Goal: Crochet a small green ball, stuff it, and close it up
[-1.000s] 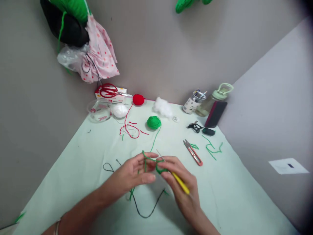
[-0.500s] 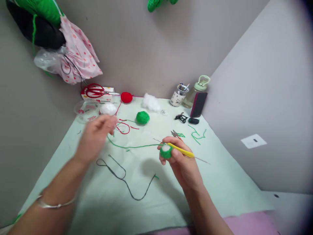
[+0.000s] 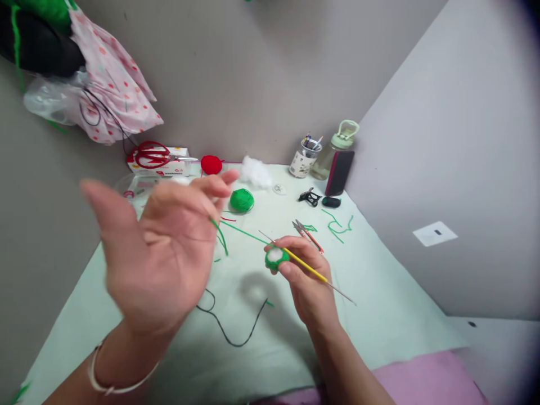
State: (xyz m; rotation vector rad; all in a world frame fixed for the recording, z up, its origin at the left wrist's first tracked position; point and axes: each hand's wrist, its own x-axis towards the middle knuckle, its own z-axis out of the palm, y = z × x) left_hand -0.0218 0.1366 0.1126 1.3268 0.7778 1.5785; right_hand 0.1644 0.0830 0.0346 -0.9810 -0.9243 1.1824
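My right hand [image 3: 304, 277] is closed on a yellow-handled crochet hook [image 3: 307, 268] and a small round green crocheted piece with white stuffing [image 3: 275, 257], held above the pale green table cover [image 3: 379, 304]. My left hand [image 3: 162, 247] is raised near the camera, palm up, fingers apart. A green yarn strand [image 3: 236, 229] runs across its fingers and back to the piece. A green yarn ball [image 3: 242, 200] lies behind on the cover.
A black cord [image 3: 230, 334] lies in front. Thread snips [image 3: 309, 235] and green scraps [image 3: 337, 226] lie to the right. Red scissors on a box [image 3: 154, 157], a red yarn ball [image 3: 211, 164], stuffing [image 3: 257, 171], a pen cup [image 3: 304, 157], a bottle [image 3: 337, 151] and a phone [image 3: 340, 173] line the wall.
My left hand let go of the work, swung left, then rose toward the camera with the strand trailing over it. My right hand kept the hook and green piece.
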